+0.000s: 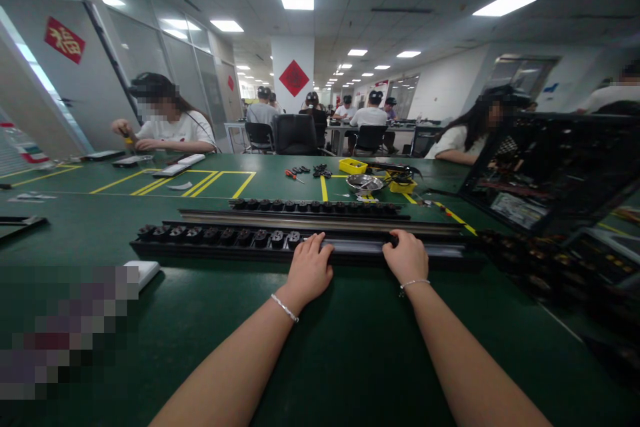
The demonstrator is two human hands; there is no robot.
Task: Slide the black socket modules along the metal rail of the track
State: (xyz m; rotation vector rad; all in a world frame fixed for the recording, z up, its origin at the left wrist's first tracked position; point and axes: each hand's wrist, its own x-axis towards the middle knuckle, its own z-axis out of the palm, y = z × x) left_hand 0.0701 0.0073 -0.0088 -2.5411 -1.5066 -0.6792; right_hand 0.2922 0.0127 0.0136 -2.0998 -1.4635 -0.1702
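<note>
In front of me a long black power strip housing (190, 253) lies across the table, with a row of black socket modules (227, 236) filling its left part. Its right part shows a bare light-coloured channel (357, 245). My left hand (311, 268) is closed over the housing beside the last module of the row, its fingertips on the channel. Farther right, my right hand (407, 257) pinches a small black socket module (394, 239) at the channel; the fingers partly hide it. Behind lie a long metal rail (320, 221) and another housing with modules (320, 206).
Dark loose parts (540, 267) lie at the right, near a large open black case (565, 173). Farther back are a metal bowl (365, 183), a yellow bin (353, 165) and a screwdriver (294, 176). A white object (143, 273) sits at left. Co-workers (173, 123) sit across the table.
</note>
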